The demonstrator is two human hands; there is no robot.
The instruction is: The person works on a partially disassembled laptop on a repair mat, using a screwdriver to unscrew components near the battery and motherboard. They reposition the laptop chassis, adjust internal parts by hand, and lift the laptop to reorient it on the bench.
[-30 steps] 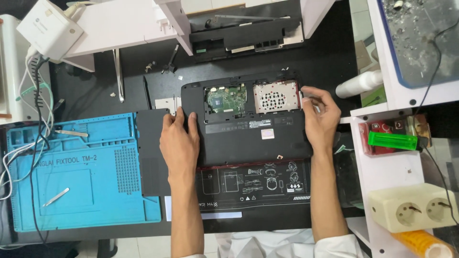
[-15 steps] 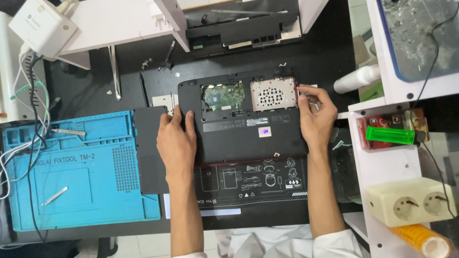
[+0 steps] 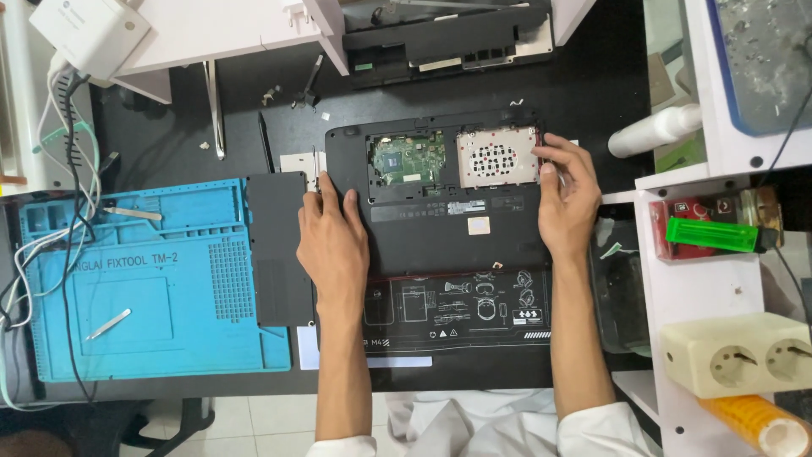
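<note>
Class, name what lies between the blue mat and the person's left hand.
In the head view, a flat black panel lies between the blue mat and the left hand, overlapping the mat's right edge.

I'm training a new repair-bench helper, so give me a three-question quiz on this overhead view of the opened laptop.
1. True or false: the left hand rests flat on the upturned black laptop base.
2. What does the right hand touch? A) white bottle B) laptop's right edge beside the perforated silver metal plate C) green lighter
3. Which flat thing lies between the blue silicone repair mat and the laptop?

Key: 1 true; 2 B; 3 the black rectangular cover panel.
</note>
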